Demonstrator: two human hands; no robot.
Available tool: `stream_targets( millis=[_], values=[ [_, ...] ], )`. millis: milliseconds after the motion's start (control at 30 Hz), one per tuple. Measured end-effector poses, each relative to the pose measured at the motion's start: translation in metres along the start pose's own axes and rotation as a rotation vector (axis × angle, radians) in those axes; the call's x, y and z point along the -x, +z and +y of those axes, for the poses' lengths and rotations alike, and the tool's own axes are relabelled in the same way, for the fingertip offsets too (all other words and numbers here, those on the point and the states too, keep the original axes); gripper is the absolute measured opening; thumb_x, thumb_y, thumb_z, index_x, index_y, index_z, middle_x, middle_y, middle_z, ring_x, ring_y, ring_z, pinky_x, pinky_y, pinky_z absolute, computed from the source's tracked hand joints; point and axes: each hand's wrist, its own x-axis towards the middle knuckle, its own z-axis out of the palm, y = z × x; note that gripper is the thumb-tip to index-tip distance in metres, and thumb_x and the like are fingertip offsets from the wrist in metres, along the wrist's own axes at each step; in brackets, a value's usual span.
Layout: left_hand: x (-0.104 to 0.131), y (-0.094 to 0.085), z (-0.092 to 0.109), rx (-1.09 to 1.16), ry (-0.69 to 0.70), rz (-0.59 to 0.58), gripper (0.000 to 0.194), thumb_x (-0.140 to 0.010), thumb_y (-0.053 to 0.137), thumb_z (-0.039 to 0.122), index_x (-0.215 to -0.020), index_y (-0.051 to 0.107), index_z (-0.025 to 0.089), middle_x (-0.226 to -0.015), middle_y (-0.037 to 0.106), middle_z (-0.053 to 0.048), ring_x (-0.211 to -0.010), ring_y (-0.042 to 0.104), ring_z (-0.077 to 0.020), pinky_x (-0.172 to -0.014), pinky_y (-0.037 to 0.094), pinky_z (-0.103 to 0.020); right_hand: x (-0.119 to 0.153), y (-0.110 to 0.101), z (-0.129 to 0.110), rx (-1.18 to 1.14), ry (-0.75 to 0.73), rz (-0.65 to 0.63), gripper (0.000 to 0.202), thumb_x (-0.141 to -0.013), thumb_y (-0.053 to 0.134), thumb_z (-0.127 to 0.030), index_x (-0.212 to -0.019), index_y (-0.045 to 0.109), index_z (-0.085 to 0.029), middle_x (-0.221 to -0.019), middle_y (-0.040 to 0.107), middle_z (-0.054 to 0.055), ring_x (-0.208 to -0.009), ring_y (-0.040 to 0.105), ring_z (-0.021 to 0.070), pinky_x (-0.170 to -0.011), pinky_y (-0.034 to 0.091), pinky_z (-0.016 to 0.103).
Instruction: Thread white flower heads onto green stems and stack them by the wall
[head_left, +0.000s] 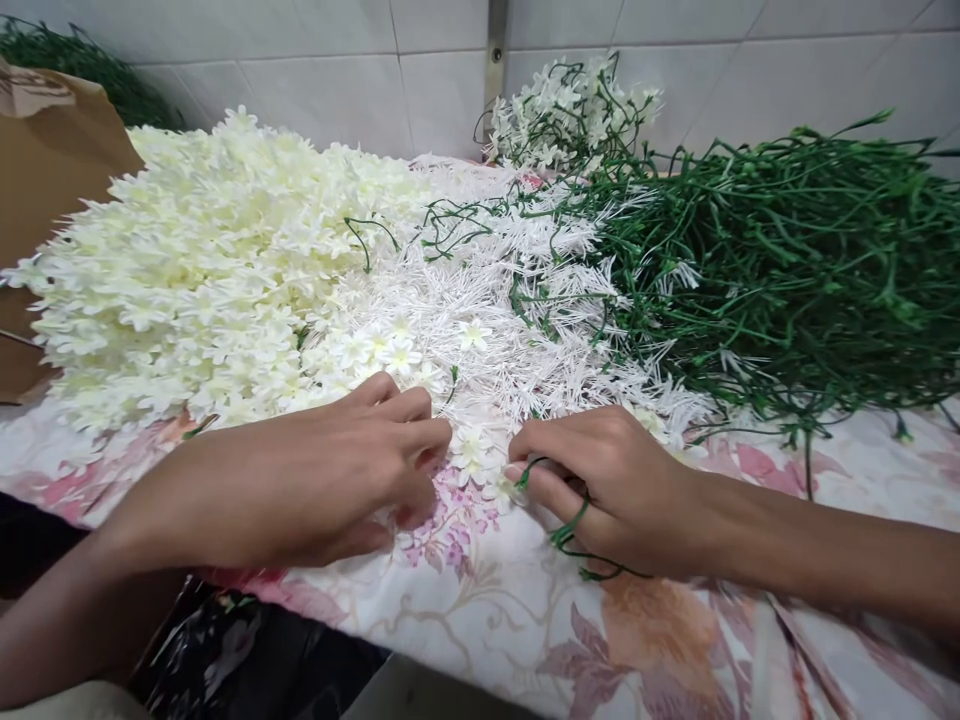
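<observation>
Right hand (600, 480) is pinching green stem (561, 537) near table's (465, 625) front edge; left hand (337, 470) is sitting curled beside white flowers (471, 453), can't tell grip.

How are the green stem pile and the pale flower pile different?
The green stem pile is dark green, but the pale flower pile is creamy white. The green stem pile looks stringy; the pale flower pile shows wide petals. Both lie heaped on the flowery cloth.

1. At the back is a pale grey tiled wall (322, 100).
2. On it stands a narrow upright metal strip (496, 80).
3. A white cloth printed with pink and orange flowers (480, 605) is spread below.
4. The light is cool.
</observation>
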Motion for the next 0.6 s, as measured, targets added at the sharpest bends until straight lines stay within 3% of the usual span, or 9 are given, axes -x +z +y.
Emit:
stream_targets(
  millis=[100,200,267,367,467,600],
  values=[
    [-0.005,-0.001,0.002,0.067,0.024,-0.155,0.015,-0.088,0.060,0.021,-0.074,0.058,0.022,-0.088,0.059,-0.001,-0.086,0.048,-0.0211,-0.078,0.031,-0.035,0.001,0.005,0.003,-0.030,-0.046,0.088,0.024,-0.087,0.042,-0.016,-0.074,0.062,-0.015,-0.058,0.057,0.001,-0.051,0.049,0.0116,-0.054,0.033,0.025],
    [-0.010,-0.003,0.005,0.144,-0.009,-0.163,0.012,-0.091,0.059,0.025,-0.080,0.056,0.022,-0.089,0.057,-0.001,-0.087,0.048,-0.0206,-0.083,0.031,-0.035,0.001,0.005,0.005,-0.071,-0.053,0.135,0.023,-0.087,0.044,-0.016,-0.071,0.060,-0.015,-0.055,0.051,-0.002,-0.048,0.043,0.0096,-0.051,0.031,0.023],
    [-0.013,-0.002,0.004,0.148,-0.048,-0.122,0.009,-0.090,0.060,0.026,-0.084,0.055,0.021,-0.089,0.056,0.000,-0.087,0.047,-0.0201,-0.083,0.030,-0.034,0.001,0.004,0.005,-0.116,-0.038,0.153,0.021,-0.086,0.045,-0.014,-0.069,0.058,-0.015,-0.053,0.046,-0.004,-0.046,0.040,0.0080,-0.049,0.029,0.022],
    [-0.017,0.002,0.000,0.035,-0.105,0.031,0.005,-0.093,0.056,0.024,-0.096,0.057,0.020,-0.093,0.055,-0.002,-0.088,0.046,-0.0210,-0.079,0.029,-0.034,0.000,0.003,0.005,-0.155,-0.027,0.154,0.021,-0.085,0.045,-0.014,-0.067,0.056,-0.015,-0.052,0.041,-0.005,-0.045,0.036,0.0070,-0.047,0.028,0.021],
    [-0.021,0.008,-0.007,-0.074,-0.098,0.113,0.014,-0.094,0.055,0.022,-0.108,0.058,0.022,-0.099,0.056,-0.003,-0.093,0.046,-0.0221,-0.079,0.028,-0.035,0.000,0.004,0.006,-0.142,-0.035,0.154,0.021,-0.086,0.046,-0.014,-0.068,0.056,-0.015,-0.053,0.042,-0.005,-0.046,0.036,0.0072,-0.048,0.028,0.022],
    [-0.026,0.014,-0.011,-0.072,-0.083,0.110,0.007,-0.094,0.056,0.022,-0.093,0.063,0.023,-0.096,0.057,-0.002,-0.094,0.046,-0.0218,-0.078,0.028,-0.034,0.001,0.006,0.008,-0.118,-0.036,0.151,0.021,-0.086,0.046,-0.016,-0.067,0.055,-0.015,-0.053,0.043,-0.004,-0.046,0.038,0.0077,-0.049,0.028,0.022]
  ],
)
